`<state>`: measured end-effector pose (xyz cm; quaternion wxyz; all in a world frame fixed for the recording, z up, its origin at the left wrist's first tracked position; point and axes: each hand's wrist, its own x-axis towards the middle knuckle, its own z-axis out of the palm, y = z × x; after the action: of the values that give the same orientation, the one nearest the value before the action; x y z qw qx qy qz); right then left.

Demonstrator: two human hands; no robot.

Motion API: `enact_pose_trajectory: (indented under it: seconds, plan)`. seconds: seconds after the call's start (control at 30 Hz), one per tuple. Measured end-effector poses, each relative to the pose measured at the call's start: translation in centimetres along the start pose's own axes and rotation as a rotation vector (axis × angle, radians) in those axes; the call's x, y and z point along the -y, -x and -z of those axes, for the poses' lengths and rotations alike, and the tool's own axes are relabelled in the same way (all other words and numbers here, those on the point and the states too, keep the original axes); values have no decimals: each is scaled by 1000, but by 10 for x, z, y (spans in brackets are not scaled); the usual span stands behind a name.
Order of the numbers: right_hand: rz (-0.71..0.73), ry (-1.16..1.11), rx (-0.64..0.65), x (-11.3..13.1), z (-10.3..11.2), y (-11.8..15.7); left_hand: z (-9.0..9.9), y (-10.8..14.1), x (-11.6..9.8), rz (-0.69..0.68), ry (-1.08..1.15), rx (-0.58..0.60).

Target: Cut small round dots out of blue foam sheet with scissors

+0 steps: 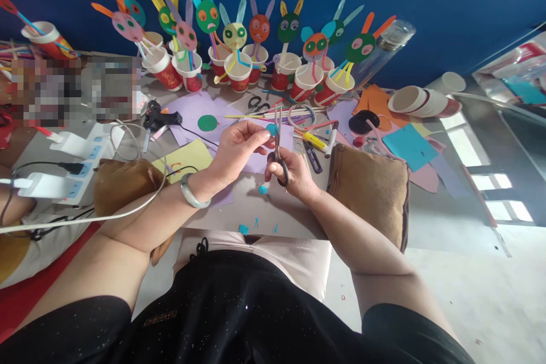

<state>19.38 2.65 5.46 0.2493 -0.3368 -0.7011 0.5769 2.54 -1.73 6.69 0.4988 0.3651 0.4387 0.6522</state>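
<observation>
Between thumb and fingers, my left hand [239,148] pinches a small rounded piece of blue paper [271,129]. My right hand [292,173] grips black-handled scissors [278,151], their blades pointing up and away from me, right beside the blue piece. Whether the blades touch the paper I cannot tell. Below my hands, a small blue paper disc [263,189] lies on the grey table. Blue paper scraps [243,230] are scattered near the table's front edge. A green paper circle [207,123] rests on purple paper to the left.
Red-and-white paper cups [239,77] with rabbit-eared paper heads line the back. A hot glue gun [160,118] and a power strip [87,165] are at left. A utility knife [313,157], a yellow glue stick [315,141] and a brown cushion [369,190] are at right.
</observation>
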Motion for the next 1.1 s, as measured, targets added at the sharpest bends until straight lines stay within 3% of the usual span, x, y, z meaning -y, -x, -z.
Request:
enact_pose_trajectory:
  seconds: [1.1]
  plan:
    - [21,42,13,1,2,0,1,-1,-6,-48,-29,12]
